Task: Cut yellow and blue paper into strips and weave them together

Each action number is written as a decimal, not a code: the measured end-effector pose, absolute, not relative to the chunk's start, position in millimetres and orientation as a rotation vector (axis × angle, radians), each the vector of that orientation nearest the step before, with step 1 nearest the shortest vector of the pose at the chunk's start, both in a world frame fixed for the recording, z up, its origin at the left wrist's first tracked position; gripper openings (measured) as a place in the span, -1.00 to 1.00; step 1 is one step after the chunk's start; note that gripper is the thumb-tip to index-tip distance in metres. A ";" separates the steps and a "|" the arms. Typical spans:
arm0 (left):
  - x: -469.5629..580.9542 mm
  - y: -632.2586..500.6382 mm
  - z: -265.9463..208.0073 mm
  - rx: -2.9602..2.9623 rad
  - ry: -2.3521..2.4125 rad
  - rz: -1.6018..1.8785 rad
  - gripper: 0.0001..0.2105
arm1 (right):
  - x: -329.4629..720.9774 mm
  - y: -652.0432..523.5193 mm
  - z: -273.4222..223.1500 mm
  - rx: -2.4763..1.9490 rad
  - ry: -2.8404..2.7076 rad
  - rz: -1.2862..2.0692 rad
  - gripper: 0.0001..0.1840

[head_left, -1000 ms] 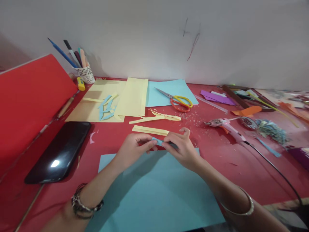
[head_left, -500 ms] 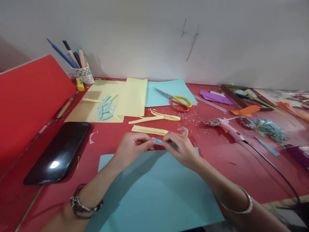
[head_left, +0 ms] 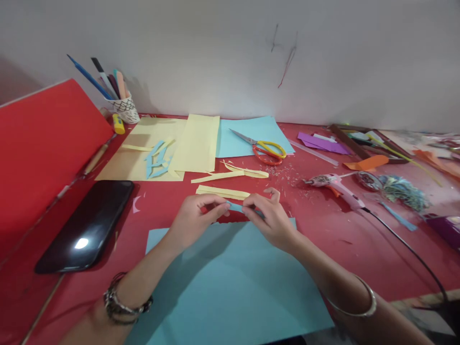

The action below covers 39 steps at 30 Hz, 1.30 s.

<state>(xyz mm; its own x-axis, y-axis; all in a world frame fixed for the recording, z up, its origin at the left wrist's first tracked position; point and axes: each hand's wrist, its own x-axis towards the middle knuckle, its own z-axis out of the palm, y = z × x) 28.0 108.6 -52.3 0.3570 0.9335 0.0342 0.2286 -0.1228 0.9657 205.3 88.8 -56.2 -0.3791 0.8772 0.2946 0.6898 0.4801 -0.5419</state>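
Note:
Between my two hands a narrow blue paper strip [head_left: 235,207] is stretched sideways. My left hand [head_left: 199,215] pinches its left end between thumb and fingers. Thumb and index finger of my right hand [head_left: 268,218] grip it further right, and part of the strip is hidden behind those fingers. Both hands are just above the far edge of a large blue paper sheet [head_left: 230,282]. Beyond them lie a folded yellow paper strip [head_left: 221,192] and some loose cut yellow strips [head_left: 233,175].
Scissors [head_left: 264,147] rest on light blue paper [head_left: 247,129] at the back. A pink glue gun [head_left: 339,189] with a cable lies on the right. To the left are a black phone [head_left: 86,225], a red folder [head_left: 46,148] and a pen cup [head_left: 125,109].
My left hand has shifted very slightly and a little more of the blue strip shows between my fingers. Both hands keep their pinch; the camera view has moved a touch.

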 end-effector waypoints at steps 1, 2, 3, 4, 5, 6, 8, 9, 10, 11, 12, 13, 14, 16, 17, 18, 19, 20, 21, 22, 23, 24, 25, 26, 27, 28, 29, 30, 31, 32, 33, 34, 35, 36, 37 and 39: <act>28.0 108.7 -52.4 1.604 1.073 0.864 -0.81 | 205.3 88.8 -56.1 -1.292 -2.179 0.448 -0.86; 27.8 108.7 -52.5 1.606 1.079 0.864 -0.81 | 205.3 88.7 -56.0 -1.291 -2.174 0.447 -0.86; 27.6 108.9 -52.4 1.607 1.087 0.866 -0.80 | 205.4 88.6 -56.1 -1.290 -2.169 0.449 -0.86; 27.2 109.2 -52.3 1.610 1.097 0.868 -0.79 | 205.5 88.5 -56.3 -1.289 -2.161 0.450 -0.85; 26.7 109.7 -52.1 1.615 1.111 0.869 -0.78 | 205.7 88.5 -56.6 -1.288 -2.155 0.453 -0.85; 26.0 110.5 -51.9 1.619 1.125 0.873 -0.78 | 205.9 88.7 -57.1 -1.290 -2.147 0.454 -0.85; 24.0 112.3 -51.7 1.624 1.148 0.890 -0.77 | 206.5 89.3 -57.9 -1.299 -2.128 0.456 -0.83; 22.8 113.4 -51.8 1.621 1.156 0.898 -0.78 | 206.9 89.8 -58.0 -1.301 -2.113 0.458 -0.82; 21.5 114.4 -51.9 1.613 1.162 0.909 -0.79 | 207.2 90.4 -57.7 -1.299 -2.094 0.470 -0.82; 20.2 115.5 -52.2 1.602 1.164 0.922 -0.79 | 207.6 91.1 -56.8 -1.293 -2.076 0.509 -0.82; 18.9 116.5 -52.4 1.591 1.164 0.935 -0.80 | 208.0 91.8 -55.5 -1.282 -2.062 0.580 -0.81; 17.7 117.4 -52.7 1.579 1.161 0.945 -0.81 | 208.3 92.5 -53.7 -1.270 -2.051 0.675 -0.80; 16.7 118.4 -53.0 1.567 1.158 0.955 -0.82 | 208.8 93.2 -51.7 -1.260 -2.042 0.780 -0.77; 14.8 120.1 -53.3 1.547 1.151 0.975 -0.82 | 209.8 94.6 -48.0 -1.241 -2.038 0.945 -0.70; 14.1 121.0 -53.3 1.538 1.150 0.985 -0.83 | 210.5 95.3 -46.8 -1.238 -2.052 0.965 -0.67; 13.3 121.8 -53.1 1.529 1.154 0.999 -0.83 | 211.2 96.0 -46.0 -1.244 -2.075 0.937 -0.66; 12.5 122.7 -52.8 1.520 1.167 1.014 -0.83 | 211.9 96.6 -45.9 -1.261 -2.101 0.881 -0.65; 11.6 123.6 -52.4 1.514 1.185 1.034 -0.83 | 212.6 97.2 -46.1 -1.290 -2.120 0.809 -0.64; 10.6 124.6 -52.0 1.509 1.207 1.053 -0.84 | 213.3 97.8 -46.7 -1.329 -2.126 0.732 -0.64; 9.4 125.6 -51.8 1.507 1.231 1.075 -0.85 | 213.8 98.3 -47.3 -1.372 -2.115 0.664 -0.64; 8.1 126.8 -51.8 1.504 1.254 1.100 -0.85 | 214.3 98.7 -47.9 -1.409 -2.092 0.615 -0.64; 6.6 128.0 -52.1 1.505 1.271 1.124 -0.86 | 214.6 99.0 -48.2 -1.435 -2.060 0.582 -0.64; 5.2 129.3 -52.7 1.507 1.286 1.145 -0.86 | 214.9 99.3 -48.2 -1.450 -2.024 0.562 -0.64; 3.9 130.4 -53.5 1.509 1.298 1.162 -0.86 | 215.1 99.6 -48.0 -1.460 -1.982 0.549 -0.66; 2.8 131.4 -54.3 1.513 1.311 1.174 -0.86 | 215.3 100.0 -47.7 -1.466 -1.934 0.547 -0.68; 2.0 132.2 -55.1 1.517 1.324 1.183 -0.85 | 215.5 100.4 -47.5 -1.469 -1.881 0.554 -0.70; 1.5 132.6 -55.6 1.521 1.334 1.188 -0.85 | 215.7 100.8 -47.3 -1.470 -1.826 0.568 -0.73; 1.4 132.8 -55.9 1.525 1.343 1.195 -0.85 | 216.0 101.3 -47.4 -1.466 -1.778 0.588 -0.75; 1.6 132.7 -55.8 1.526 1.350 1.204 -0.85 | 216.2 101.9 -47.8 -1.451 -1.740 0.618 -0.76; 1.9 132.4 -55.5 1.523 1.356 1.215 -0.85 | 216.4 102.5 -48.3 -1.429 -1.704 0.653 -0.78; 2.3 132.0 -55.1 1.516 1.364 1.226 -0.86 | 216.7 103.1 -48.8 -1.404 -1.666 0.693 -0.79; 2.6 131.6 -54.7 1.506 1.374 1.238 -0.86 | 216.8 103.6 -49.3 -1.382 -1.620 0.731 -0.81; 2.9 131.2 -54.4 1.496 1.383 1.251 -0.87 | 216.9 104.2 -49.6 -1.365 -1.570 0.769 -0.81; 2.9 131.0 -54.3 1.488 1.392 1.262 -0.88 | 217.0 104.6 -49.7 -1.353 -1.520 0.807 -0.81; 2.9 130.9 -54.4 1.486 1.396 1.272 -0.88 | 217.0 104.9 -49.5 -1.345 -1.475 0.840 -0.80; 2.3 131.0 -55.1 1.500 1.395 1.290 -0.88 | 216.8 105.1 -48.8 -1.330 -1.428 0.895 -0.76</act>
<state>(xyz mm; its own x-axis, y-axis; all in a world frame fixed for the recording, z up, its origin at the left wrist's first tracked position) 2.3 131.0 -55.1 -0.0789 0.9771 0.1974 0.2736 -0.1692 0.9469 216.8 105.1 -48.8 0.0482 0.9862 0.1586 0.2870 0.1384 -0.9479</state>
